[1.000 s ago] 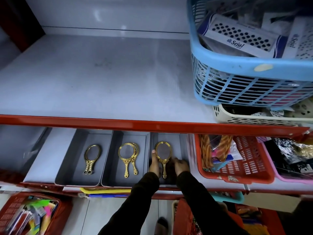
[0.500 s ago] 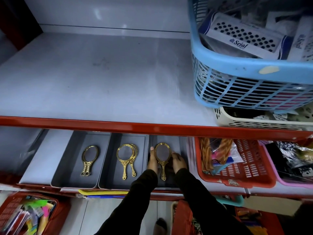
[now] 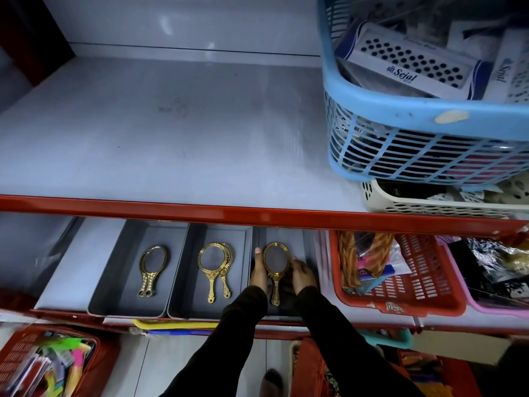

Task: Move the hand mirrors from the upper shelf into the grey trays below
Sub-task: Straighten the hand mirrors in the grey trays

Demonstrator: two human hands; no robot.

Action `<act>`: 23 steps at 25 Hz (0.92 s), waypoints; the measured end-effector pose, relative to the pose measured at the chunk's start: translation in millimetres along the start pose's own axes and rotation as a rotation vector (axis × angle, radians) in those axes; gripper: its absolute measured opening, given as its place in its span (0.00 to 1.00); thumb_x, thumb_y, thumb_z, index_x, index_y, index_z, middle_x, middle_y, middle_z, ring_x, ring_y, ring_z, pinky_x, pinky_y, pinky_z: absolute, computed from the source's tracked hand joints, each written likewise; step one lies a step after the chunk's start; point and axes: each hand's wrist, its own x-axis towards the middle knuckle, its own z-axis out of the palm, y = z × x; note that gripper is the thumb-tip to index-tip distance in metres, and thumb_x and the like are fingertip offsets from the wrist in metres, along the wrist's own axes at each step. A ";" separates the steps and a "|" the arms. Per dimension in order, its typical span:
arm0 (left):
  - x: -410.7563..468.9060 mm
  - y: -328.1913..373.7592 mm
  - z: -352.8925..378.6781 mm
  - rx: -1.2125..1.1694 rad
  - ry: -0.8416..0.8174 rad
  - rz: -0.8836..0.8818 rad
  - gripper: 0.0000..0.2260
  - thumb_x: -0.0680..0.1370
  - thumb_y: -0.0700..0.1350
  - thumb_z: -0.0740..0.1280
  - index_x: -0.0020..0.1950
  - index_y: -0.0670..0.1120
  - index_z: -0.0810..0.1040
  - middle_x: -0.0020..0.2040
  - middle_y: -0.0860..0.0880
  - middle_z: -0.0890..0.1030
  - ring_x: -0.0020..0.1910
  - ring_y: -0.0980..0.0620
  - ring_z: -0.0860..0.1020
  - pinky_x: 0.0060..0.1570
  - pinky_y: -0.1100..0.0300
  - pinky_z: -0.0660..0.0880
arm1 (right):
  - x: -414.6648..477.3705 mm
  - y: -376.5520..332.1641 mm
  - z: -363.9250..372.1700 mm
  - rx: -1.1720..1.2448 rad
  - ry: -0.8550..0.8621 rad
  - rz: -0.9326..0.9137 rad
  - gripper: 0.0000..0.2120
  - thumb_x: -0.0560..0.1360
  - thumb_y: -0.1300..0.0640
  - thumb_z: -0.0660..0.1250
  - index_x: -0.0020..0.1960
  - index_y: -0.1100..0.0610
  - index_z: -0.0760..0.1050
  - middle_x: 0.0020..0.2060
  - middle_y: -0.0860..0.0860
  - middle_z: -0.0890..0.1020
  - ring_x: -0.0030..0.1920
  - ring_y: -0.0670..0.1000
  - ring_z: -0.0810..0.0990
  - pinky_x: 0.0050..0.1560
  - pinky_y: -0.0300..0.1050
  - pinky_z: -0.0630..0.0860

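In the lower-middle frame, the left hand [image 3: 259,277] and right hand [image 3: 300,275] cup the gold mirror [image 3: 276,260] by its sides, fingers loosely curled, seemingly to lay it flat in the rightmost grey tray [image 3: 307,242]. Whether either hand truly grips it, I cannot tell.

Both hands [image 3: 282,275] low, fingers extended

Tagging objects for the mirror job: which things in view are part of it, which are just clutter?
Part of the job:
- left hand and right hand, either side of the right mirror
- left mirror, middle mirrors
- three grey trays
- upper shelf

Clutter:
- blue basket
- cream basket
- red basket
- pink basket
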 end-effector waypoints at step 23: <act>-24.4 54.5 -70.7 -0.081 0.043 0.326 0.29 0.81 0.60 0.47 0.74 0.42 0.65 0.74 0.44 0.67 0.74 0.45 0.64 0.73 0.51 0.58 | -57.3 -51.5 57.4 0.181 -0.095 -0.172 0.16 0.81 0.46 0.58 0.52 0.57 0.78 0.48 0.55 0.81 0.46 0.55 0.79 0.45 0.48 0.77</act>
